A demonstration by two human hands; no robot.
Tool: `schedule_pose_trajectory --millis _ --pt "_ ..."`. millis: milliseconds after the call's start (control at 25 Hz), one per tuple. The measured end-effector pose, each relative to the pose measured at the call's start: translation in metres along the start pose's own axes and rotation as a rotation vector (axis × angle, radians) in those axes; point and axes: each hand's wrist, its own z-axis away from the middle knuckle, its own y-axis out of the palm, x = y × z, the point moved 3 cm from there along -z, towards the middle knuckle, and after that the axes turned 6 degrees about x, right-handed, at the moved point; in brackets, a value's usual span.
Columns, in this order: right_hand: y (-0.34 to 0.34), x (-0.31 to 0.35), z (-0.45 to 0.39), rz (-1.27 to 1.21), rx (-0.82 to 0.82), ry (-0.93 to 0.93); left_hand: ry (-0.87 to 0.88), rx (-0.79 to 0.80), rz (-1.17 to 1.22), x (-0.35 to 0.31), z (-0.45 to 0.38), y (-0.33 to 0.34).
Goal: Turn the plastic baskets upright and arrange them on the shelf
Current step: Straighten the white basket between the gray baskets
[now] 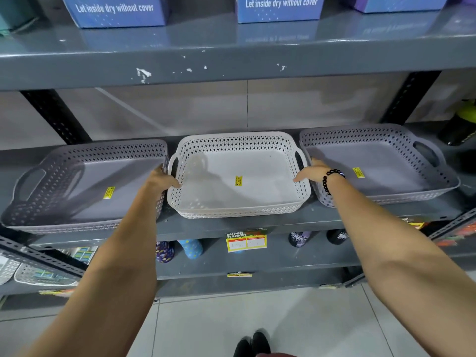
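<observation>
Three perforated plastic baskets stand upright in a row on the grey shelf (231, 224). The white basket (239, 202) is in the middle, with a yellow price sticker on its floor. A grey basket (77, 181) sits to its left and another grey basket (381, 161) to its right. My left hand (162, 177) grips the white basket's left handle side. My right hand (310, 172), with a black bead bracelet at the wrist, holds its right handle side. The fingers of both hands are partly hidden behind the basket walls.
Blue boxes (116, 10) stand on the shelf above. Below are patterned bottles (190, 248), a price tag (246, 242) and more baskets (38, 275) at the lower left. A dark bottle with a green top (461, 124) stands at the far right. Tiled floor lies below.
</observation>
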Motion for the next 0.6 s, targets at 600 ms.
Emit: schedule_pose_trajectory --millis 600 --pt "0.013 0.006 -0.003 0.11 -0.08 -0.039 0.047 0.021 -0.083 0.0 0.005 0.008"
